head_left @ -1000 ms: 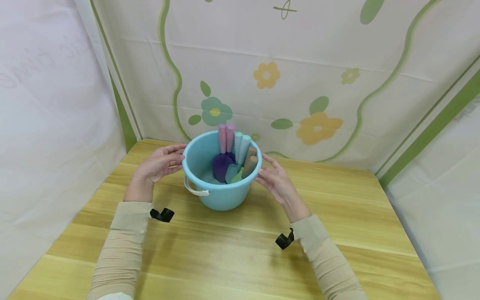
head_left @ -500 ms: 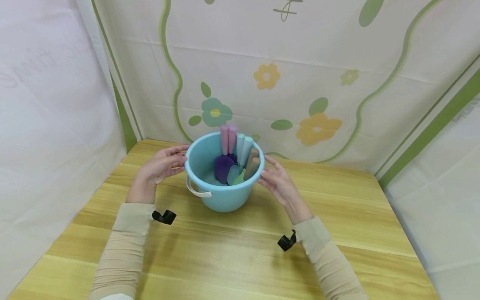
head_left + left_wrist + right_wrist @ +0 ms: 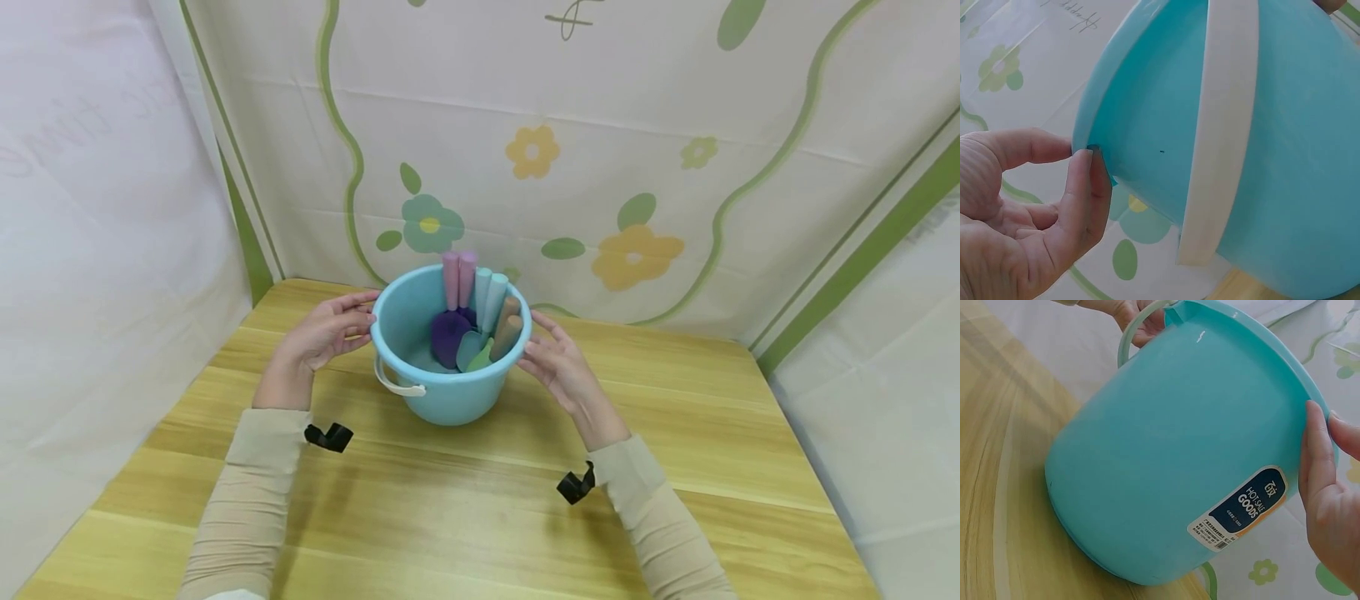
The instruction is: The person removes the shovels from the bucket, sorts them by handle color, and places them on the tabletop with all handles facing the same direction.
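Observation:
A light blue bucket (image 3: 453,400) stands on the wooden table in the head view, its white handle (image 3: 1222,125) hanging down the near left side. My left hand (image 3: 322,333) pinches the rim at the left, thumb on one face and fingertips under the lip. At the opposite side, my right hand (image 3: 1332,469) holds the rim between thumb and straighter fingers. Inside the bucket lean scoop-like tools: a pair with pink handles (image 3: 458,279) and purple blades (image 3: 450,337), a pair with pale blue handles (image 3: 491,300), and a pair with brown handles (image 3: 506,329). A green blade (image 3: 480,357) shows low down.
The wooden table (image 3: 465,517) extends in front and to both sides. Behind it hangs a white flower-printed cloth (image 3: 480,108), with more white cloth (image 3: 105,250) along the left. A label (image 3: 1241,509) is stuck on the bucket's outer wall.
The bucket and both hands have shifted slightly to the right and toward me, mostly in the first half second. Both hands keep their hold on the rim.

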The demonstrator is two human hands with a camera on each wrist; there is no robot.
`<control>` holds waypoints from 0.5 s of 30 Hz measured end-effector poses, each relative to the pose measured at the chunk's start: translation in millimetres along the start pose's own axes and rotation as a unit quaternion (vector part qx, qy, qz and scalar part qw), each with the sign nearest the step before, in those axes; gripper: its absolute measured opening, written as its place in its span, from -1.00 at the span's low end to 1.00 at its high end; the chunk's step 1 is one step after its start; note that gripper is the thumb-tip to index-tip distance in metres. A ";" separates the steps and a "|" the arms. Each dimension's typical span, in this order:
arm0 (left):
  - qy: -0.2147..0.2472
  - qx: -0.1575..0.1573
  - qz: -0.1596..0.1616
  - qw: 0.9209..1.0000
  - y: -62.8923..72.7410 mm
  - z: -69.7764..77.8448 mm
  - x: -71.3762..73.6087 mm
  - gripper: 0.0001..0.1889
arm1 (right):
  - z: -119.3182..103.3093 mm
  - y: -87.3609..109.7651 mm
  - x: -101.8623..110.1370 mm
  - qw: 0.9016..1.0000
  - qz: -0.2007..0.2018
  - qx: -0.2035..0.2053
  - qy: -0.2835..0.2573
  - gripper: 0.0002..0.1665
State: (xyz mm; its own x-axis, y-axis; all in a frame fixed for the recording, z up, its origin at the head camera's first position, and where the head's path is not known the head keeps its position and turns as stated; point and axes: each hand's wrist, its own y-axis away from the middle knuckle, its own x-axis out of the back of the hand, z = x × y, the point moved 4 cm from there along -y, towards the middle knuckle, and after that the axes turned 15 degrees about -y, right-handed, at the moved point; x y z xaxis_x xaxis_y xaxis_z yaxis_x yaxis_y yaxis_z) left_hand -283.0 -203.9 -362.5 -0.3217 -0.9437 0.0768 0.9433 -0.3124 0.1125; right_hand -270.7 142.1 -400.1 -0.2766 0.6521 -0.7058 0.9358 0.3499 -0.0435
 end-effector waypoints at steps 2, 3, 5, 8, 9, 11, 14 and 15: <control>0.000 -0.001 0.000 1.000 0.0 -0.4 0.1 -0.52 | 0.0 0.2 -0.4 1.000 0.001 -0.001 -0.001 -0.24; 0.000 -0.001 0.000 1.000 0.1 -0.4 0.1 -0.50 | 0.1 0.3 -0.5 1.000 0.001 -0.002 -0.002 -0.24; -0.001 -0.003 -0.001 1.000 0.3 -0.3 -0.2 -0.48 | 0.1 0.6 -0.7 1.000 0.003 -0.003 -0.006 -0.24; 0.002 -0.003 0.000 1.000 1.2 -0.3 -0.4 -0.45 | 0.2 0.3 -1.2 1.000 0.002 -0.003 -0.011 -0.24; 0.004 -0.003 0.002 1.000 1.7 -0.4 -0.1 -0.46 | 0.2 0.2 -1.8 1.000 0.000 -0.003 -0.011 -0.24; 0.009 -0.002 0.005 1.000 1.3 -1.2 -0.3 -0.47 | 0.1 0.6 -1.8 1.000 -0.002 -0.003 -0.011 -0.25; 0.015 -0.001 0.009 1.000 0.9 -2.3 -0.4 -0.49 | -0.5 0.9 -1.3 1.000 -0.005 -0.005 -0.004 -0.25; 0.015 -0.002 0.008 1.000 0.6 -2.5 -0.6 -0.48 | -1.0 1.1 -0.8 1.000 -0.005 -0.007 0.000 -0.25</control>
State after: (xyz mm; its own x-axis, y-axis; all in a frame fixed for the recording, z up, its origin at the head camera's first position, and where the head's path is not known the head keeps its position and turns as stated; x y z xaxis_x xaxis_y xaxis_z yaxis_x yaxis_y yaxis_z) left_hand -282.0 -203.8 -364.9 -0.3032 -0.9517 0.0488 0.9488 -0.2967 0.1083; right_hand -269.7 142.7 -398.9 -0.2869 0.6483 -0.7053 0.9297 0.3660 -0.0417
